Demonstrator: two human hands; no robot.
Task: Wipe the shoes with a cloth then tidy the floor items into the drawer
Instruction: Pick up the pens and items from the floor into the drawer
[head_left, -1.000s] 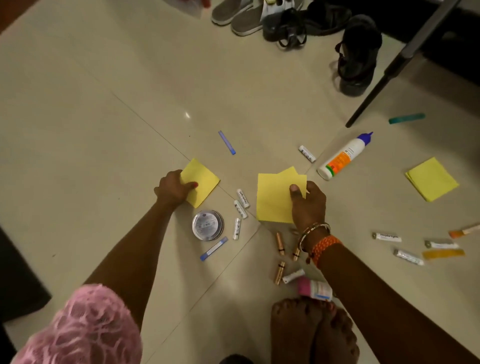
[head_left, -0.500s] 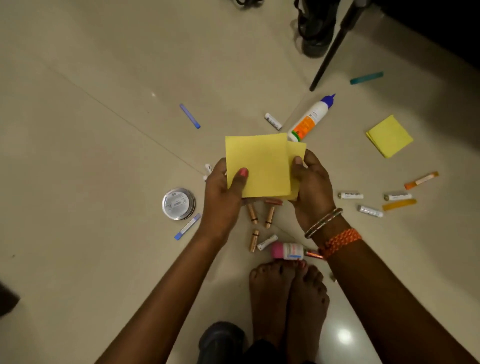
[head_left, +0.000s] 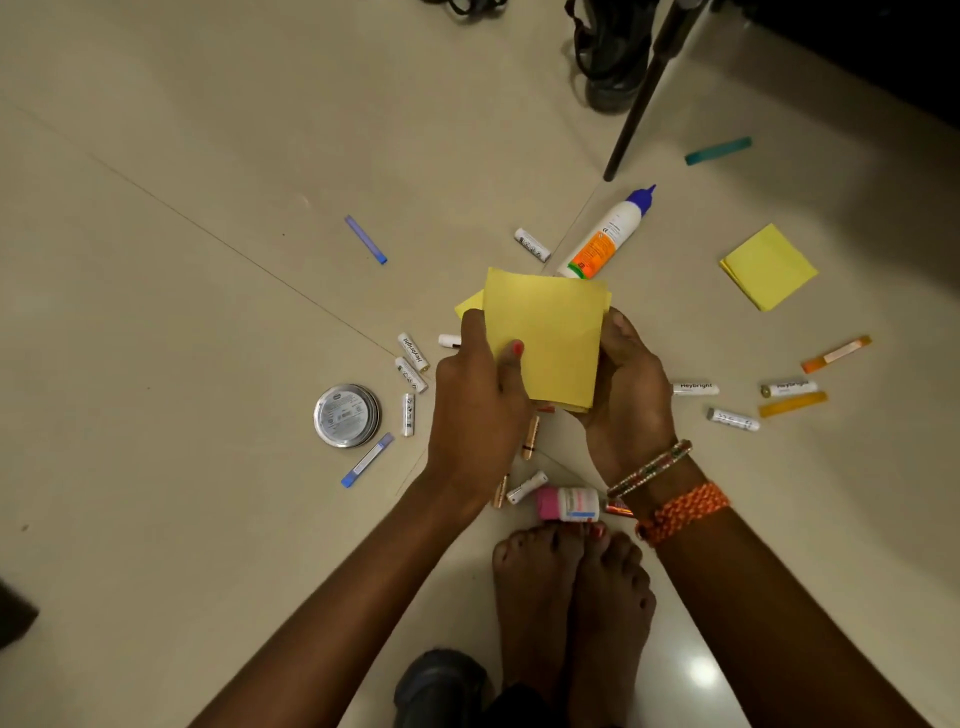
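Observation:
Above the tiled floor I hold a stack of yellow sticky notes (head_left: 550, 332) between both hands. My left hand (head_left: 478, 405) grips its left edge with the thumb on top. My right hand (head_left: 628, 395) cups the right edge and underside. Another yellow note pad (head_left: 769, 267) lies on the floor to the right. A white glue bottle (head_left: 605, 236) with a blue cap lies just beyond the held notes. A black sandal (head_left: 608, 47) stands at the top edge. White batteries (head_left: 413, 353) and copper ones (head_left: 530, 439) lie scattered around my hands.
A round silver tin (head_left: 347, 415) and a blue stick (head_left: 366, 460) lie at the left; another blue stick (head_left: 366, 240) further back. Orange sticks (head_left: 836, 354), a teal stick (head_left: 718, 150) and batteries lie at the right. A black tripod leg (head_left: 644, 98) slants down. My bare feet (head_left: 571, 597) touch a pink-capped bottle (head_left: 569, 503).
My left hand lifted its yellow notes off the floor and brought them onto the stack in my right hand. Both hands now hold the combined stack, squared up closer together.

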